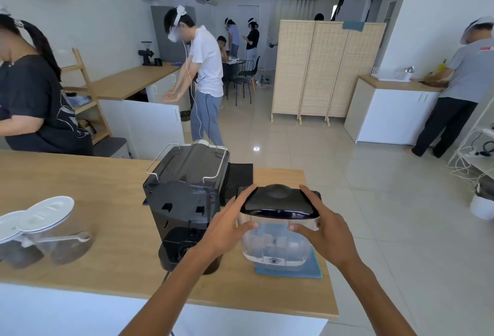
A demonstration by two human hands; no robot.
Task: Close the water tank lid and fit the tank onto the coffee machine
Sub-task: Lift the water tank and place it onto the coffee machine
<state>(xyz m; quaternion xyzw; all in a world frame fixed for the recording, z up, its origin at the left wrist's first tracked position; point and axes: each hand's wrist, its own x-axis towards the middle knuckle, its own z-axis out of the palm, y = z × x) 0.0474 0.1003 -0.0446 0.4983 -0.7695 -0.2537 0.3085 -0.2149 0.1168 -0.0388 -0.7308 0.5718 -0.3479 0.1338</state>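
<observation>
Jars (40, 231): two clear lidded canisters at 9 o'clock on the counter (80, 188), well apart from the work; no part in this step.
Machine (187, 202): black coffee machine at counter centre, back face toward the wearer; empty tank seat low at its rear, near 7 o'clock of the body.
Left hand (227, 226): fingers spread along the left end of the lid, thumb pressed on the clear wall below; grasping tank and lid together.
Tank (278, 242): clear, upright, standing on a blue cloth (315, 268) just beside the machine at its 3 o'clock.
Lid (279, 202): black, sitting on the tank top; looks nearly level, full seating cannot be told.
Right hand (323, 231): mirrors the left, fingers over the right end of the lid, thumb on the tank front; gripping, not released.
Step in hand: judged to be pressing the lid shut.
Method: press both ends evenly so the lid seats without tilting; keep thumbs bracing the wall.
Next: lift level, carry toward 9 o'clock, lower straight onto the seat.
Risk: spill if tipped.
</observation>
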